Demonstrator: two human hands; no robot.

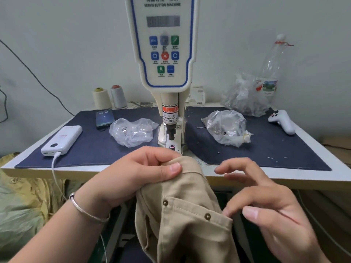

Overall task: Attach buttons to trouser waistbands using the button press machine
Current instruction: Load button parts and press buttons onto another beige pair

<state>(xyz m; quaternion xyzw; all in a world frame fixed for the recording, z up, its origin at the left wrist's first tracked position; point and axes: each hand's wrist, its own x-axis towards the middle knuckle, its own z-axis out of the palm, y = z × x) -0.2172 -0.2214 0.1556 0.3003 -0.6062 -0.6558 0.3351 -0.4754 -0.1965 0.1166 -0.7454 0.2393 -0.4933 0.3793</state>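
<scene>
**Waistband lined up for the press**

Trousers [182, 215], tan, hang off the desk [247, 177] edge just below the button press machine [163, 54]. Left hand [136, 173] pinches the waistband corner between thumb and fingers, lifting it toward the die [172, 146], probably to seat it. Right hand [266, 202] hovers beside, fingers loose, gripping nothing.

Two thread cones [109, 97], three plastic bags [133, 132], one bottle [270, 67], one phone [104, 117], one power bank [61, 140], one button machine [163, 44], two rivets [165, 202] on one pair of trousers [186, 215], two hands [140, 173].
</scene>
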